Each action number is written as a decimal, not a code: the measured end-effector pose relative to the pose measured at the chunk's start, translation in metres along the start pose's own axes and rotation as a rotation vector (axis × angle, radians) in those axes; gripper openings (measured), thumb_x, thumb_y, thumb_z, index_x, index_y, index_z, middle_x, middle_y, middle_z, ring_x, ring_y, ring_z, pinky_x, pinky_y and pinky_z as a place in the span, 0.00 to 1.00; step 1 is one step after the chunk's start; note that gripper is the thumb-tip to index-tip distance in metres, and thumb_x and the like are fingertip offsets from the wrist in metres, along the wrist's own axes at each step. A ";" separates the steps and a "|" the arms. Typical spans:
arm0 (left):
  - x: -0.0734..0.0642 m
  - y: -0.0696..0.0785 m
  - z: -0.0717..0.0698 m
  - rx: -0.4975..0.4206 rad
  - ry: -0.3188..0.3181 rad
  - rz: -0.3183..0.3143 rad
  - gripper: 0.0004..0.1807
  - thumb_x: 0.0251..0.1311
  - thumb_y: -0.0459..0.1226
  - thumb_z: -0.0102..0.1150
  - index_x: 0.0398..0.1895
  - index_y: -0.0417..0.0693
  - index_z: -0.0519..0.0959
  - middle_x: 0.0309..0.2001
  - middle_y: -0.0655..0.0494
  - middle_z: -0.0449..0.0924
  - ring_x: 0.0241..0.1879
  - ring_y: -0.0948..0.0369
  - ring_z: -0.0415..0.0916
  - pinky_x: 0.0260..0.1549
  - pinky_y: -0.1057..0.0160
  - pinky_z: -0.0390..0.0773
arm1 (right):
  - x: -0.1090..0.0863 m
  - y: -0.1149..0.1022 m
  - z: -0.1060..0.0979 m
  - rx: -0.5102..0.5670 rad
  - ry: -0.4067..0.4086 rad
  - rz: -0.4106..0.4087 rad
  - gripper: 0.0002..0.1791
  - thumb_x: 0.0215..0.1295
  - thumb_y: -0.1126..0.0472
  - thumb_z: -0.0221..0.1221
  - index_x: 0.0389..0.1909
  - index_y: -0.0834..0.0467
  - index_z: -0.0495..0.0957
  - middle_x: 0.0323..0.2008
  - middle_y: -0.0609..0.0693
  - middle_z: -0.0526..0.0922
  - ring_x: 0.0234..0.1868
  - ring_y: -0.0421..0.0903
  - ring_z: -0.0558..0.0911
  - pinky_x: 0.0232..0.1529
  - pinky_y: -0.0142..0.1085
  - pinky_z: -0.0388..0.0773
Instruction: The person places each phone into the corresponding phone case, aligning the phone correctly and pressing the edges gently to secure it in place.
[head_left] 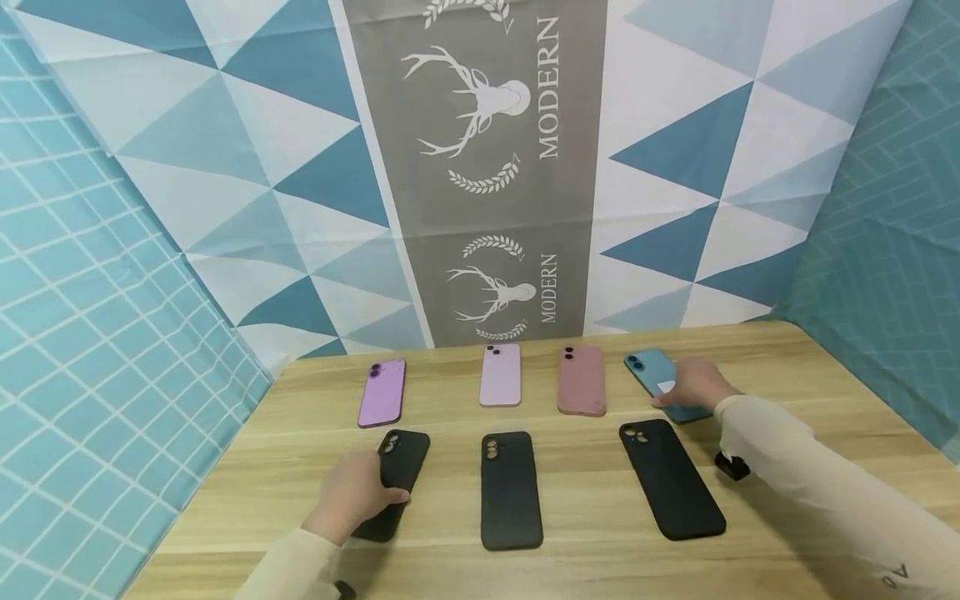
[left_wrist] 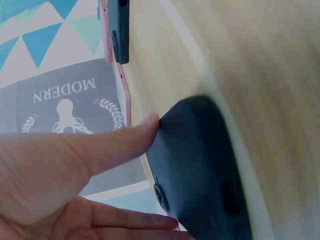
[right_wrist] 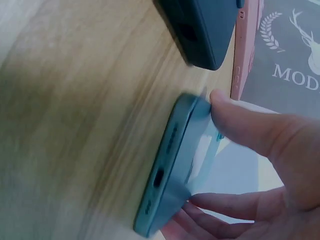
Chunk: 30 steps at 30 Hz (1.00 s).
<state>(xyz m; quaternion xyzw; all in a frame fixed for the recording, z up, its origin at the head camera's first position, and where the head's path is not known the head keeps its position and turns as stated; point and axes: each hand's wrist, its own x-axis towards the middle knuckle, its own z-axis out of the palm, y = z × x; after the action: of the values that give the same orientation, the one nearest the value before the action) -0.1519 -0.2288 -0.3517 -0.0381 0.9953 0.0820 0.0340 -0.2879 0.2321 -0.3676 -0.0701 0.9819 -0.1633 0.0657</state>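
Note:
My left hand (head_left: 351, 493) grips a black phone case (head_left: 405, 460) at the front left, thumb on one long edge and fingers at the other. In the left wrist view, the thumb tip meets the edge of that case (left_wrist: 195, 155). At the back right, my right hand (head_left: 693, 383) holds a teal phone (head_left: 651, 367) across its width, its camera end pointing to the back left. The right wrist view shows the teal phone's bottom edge (right_wrist: 162, 172) with its charging port, thumb and fingers on opposite sides. A white patch shows on its back.
Along the back of the wooden table (head_left: 570, 533) lie a purple phone (head_left: 383, 396), a pale pink phone (head_left: 500, 379) and a rose phone (head_left: 581, 383). In front lie a middle black case (head_left: 512, 496) and a right black case (head_left: 671, 479). Patterned cloth (head_left: 517, 200) hangs behind.

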 end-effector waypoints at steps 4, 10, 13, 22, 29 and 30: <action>0.000 0.002 0.000 -0.011 0.009 -0.011 0.28 0.39 0.49 0.77 0.31 0.34 0.77 0.29 0.45 0.80 0.24 0.57 0.71 0.22 0.58 0.74 | 0.001 0.001 0.001 0.066 0.015 0.033 0.21 0.51 0.54 0.70 0.27 0.69 0.76 0.16 0.48 0.67 0.21 0.44 0.66 0.25 0.34 0.65; 0.001 0.002 -0.002 -0.052 0.043 -0.021 0.30 0.34 0.49 0.79 0.29 0.34 0.77 0.27 0.46 0.78 0.24 0.57 0.71 0.22 0.59 0.73 | 0.002 0.007 0.001 0.122 0.025 0.083 0.25 0.47 0.53 0.72 0.30 0.70 0.73 0.22 0.55 0.70 0.25 0.47 0.67 0.24 0.33 0.64; 0.001 0.001 -0.002 -0.052 0.044 -0.039 0.31 0.33 0.50 0.79 0.29 0.35 0.76 0.26 0.47 0.78 0.24 0.56 0.71 0.21 0.60 0.71 | 0.003 0.008 0.000 0.125 0.063 0.077 0.32 0.43 0.55 0.75 0.41 0.76 0.75 0.30 0.63 0.78 0.28 0.50 0.72 0.26 0.34 0.70; 0.000 0.002 -0.005 -0.023 0.045 -0.065 0.32 0.31 0.49 0.80 0.31 0.36 0.75 0.27 0.47 0.78 0.26 0.56 0.72 0.22 0.58 0.73 | 0.004 0.006 -0.001 0.077 0.185 0.071 0.50 0.32 0.56 0.79 0.56 0.78 0.69 0.46 0.74 0.74 0.41 0.62 0.70 0.35 0.45 0.71; 0.000 0.003 -0.009 -0.013 0.054 -0.053 0.31 0.34 0.45 0.80 0.33 0.34 0.74 0.29 0.45 0.79 0.26 0.56 0.73 0.22 0.57 0.74 | 0.001 0.001 0.003 0.075 0.279 0.052 0.50 0.31 0.60 0.79 0.56 0.79 0.67 0.44 0.75 0.71 0.42 0.64 0.65 0.39 0.50 0.65; 0.000 0.004 -0.010 -0.011 0.052 -0.055 0.31 0.34 0.45 0.80 0.34 0.33 0.74 0.30 0.45 0.80 0.26 0.56 0.73 0.21 0.57 0.74 | 0.001 0.000 0.004 0.082 0.286 0.053 0.50 0.31 0.61 0.79 0.56 0.79 0.66 0.45 0.75 0.70 0.43 0.64 0.65 0.40 0.51 0.66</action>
<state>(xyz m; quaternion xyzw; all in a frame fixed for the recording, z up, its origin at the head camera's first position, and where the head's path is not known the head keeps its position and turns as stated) -0.1527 -0.2265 -0.3411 -0.0676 0.9940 0.0854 0.0103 -0.2879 0.2303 -0.3711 -0.0172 0.9752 -0.2098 -0.0678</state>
